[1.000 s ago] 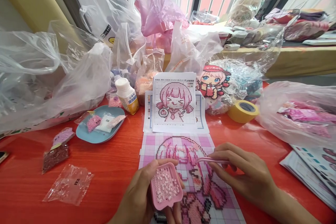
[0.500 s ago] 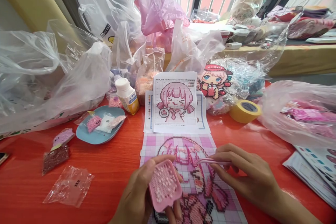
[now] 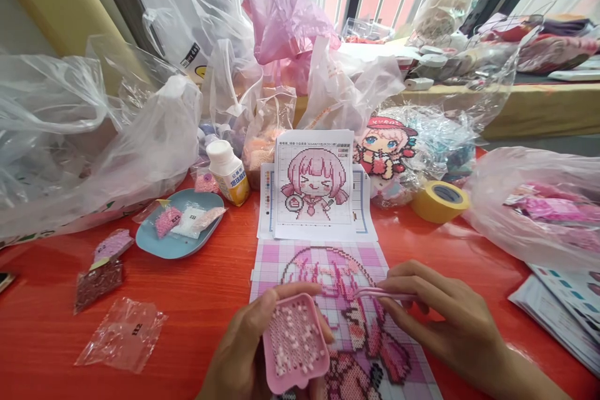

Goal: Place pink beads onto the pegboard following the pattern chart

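Between the fingers and thumb of my left hand (image 3: 248, 337) is a small pink bead tray (image 3: 296, 340), with pale beads scattered over its ridged floor. My right hand (image 3: 435, 319) pinches pink tweezers (image 3: 384, 294), their tips pointing left over the pegboard. That pegboard (image 3: 267, 269), pink and white checked, carries a half-covered bead picture of a pink-haired figure; the tray and my left hand hide its lower left part. Whether the tweezer tips hold a bead is too small to tell. Behind the board stands a printed pattern sheet (image 3: 315, 184) of a similar figure.
To the left, a blue plate (image 3: 173, 249) bears several bead packets, with a bottle (image 3: 227, 172) behind it. An opened clear bag (image 3: 126, 331) lies nearer. Yellow tape (image 3: 439, 201), a plastic bag (image 3: 539, 200) and papers (image 3: 557, 312) lie right.
The bead tray in my left hand has dropped slightly and turned, showing more of its inside. My right hand and the tweezers have shifted very slightly; the view has moved a little too.
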Tool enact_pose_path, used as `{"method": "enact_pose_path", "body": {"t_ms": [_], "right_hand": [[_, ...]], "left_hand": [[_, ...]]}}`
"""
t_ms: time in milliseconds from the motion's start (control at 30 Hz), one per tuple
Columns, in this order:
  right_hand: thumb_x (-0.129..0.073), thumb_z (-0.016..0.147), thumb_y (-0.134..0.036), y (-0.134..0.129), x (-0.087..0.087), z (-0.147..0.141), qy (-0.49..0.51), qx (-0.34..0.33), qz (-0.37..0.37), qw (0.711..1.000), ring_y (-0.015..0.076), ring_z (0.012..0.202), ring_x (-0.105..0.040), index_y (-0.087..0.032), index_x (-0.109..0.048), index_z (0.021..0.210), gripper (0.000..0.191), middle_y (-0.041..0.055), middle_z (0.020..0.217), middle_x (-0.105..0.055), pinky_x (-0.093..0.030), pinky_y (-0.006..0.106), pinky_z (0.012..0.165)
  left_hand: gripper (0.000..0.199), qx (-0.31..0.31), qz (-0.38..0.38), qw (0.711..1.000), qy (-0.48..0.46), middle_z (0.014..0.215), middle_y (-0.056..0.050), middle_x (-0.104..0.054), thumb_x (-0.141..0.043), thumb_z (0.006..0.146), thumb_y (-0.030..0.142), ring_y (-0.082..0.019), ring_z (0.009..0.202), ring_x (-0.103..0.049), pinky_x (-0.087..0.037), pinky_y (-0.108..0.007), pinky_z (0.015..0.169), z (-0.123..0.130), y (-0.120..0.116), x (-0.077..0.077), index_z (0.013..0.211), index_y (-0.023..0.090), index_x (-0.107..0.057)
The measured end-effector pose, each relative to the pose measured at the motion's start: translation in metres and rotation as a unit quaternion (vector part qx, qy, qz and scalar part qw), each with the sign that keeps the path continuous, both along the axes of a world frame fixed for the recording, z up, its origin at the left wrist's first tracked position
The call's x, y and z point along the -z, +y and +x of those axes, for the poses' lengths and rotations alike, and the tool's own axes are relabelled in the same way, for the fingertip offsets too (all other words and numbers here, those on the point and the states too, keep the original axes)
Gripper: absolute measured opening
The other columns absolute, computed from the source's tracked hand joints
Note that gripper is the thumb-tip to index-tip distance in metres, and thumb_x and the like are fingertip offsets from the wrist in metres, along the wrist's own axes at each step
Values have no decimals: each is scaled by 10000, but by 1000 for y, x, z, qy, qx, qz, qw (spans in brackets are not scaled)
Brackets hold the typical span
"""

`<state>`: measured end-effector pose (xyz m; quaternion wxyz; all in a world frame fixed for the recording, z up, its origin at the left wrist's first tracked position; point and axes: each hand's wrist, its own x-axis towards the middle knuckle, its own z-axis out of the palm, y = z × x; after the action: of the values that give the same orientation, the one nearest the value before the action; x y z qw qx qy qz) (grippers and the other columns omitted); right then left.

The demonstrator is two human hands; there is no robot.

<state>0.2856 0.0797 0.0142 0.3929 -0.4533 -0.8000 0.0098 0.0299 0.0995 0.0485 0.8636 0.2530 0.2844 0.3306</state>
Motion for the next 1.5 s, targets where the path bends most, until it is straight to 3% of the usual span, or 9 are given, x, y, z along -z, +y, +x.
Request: {"method": "enact_pose_path", "body": {"t_ms": [133,400,733,900,1133,1333,1500], "right_hand": [[-592,901,-150,0,0,0,-1,6,-1,1000,63,565,-566,-180,-606,924,41,9,776,-613,-449,155,463],[-577,914,-146,-1,2,1,-13,3,-3,1000,59,585,-562,-171,-593,932,35,22,794,-613,-451,149,480],[-572,916,-142,-1,2,2,-12,0,-11,1000,56,570,-556,-169,-593,945,45,22,792,-609,-440,153,464],[-563,923,-149,0,1,1,-16,-1,-12,1000,50,558,-551,-170,-594,945,44,24,786,-610,-442,144,461],[-566,920,-167,0,1,1,-13,1,-12,1000,63,556,-569,-189,-598,956,53,16,779,-619,-454,151,454],[-577,904,-154,0,0,1,-7,5,-14,1000,71,551,-578,-200,-614,961,83,13,776,-630,-456,159,452],[-577,902,-152,0,0,1,-1,4,-22,1000,63,532,-564,-199,-623,955,84,7,768,-629,-442,156,439]], "left_hand": [[434,4,22,1000,15,796,-91,-786,-671,836,503,-136,589,-707,-550,-188,557,1,-2,0,1072,148,-749],[459,-7,-7,999,40,820,-71,-768,-719,788,510,-158,542,-710,-537,-211,499,2,-2,1,1096,171,-735],[529,-4,10,992,126,606,-33,-720,-692,777,583,-141,510,-675,-508,-192,508,1,-2,-1,1088,156,-721],[504,-7,-44,995,89,694,-67,-752,-707,780,549,-155,518,-688,-519,-214,508,1,0,2,1080,144,-718],[438,-18,-43,999,10,831,-77,-775,-722,796,482,-157,573,-708,-545,-226,554,1,-1,2,1073,143,-737],[402,-4,-29,1000,2,796,-113,-785,-647,873,441,-162,659,-714,-538,-209,615,0,-1,4,1064,100,-745],[384,1,-40,999,-14,814,-94,-786,-644,873,452,-141,588,-691,-546,-224,596,0,0,4,1069,139,-749]]}}
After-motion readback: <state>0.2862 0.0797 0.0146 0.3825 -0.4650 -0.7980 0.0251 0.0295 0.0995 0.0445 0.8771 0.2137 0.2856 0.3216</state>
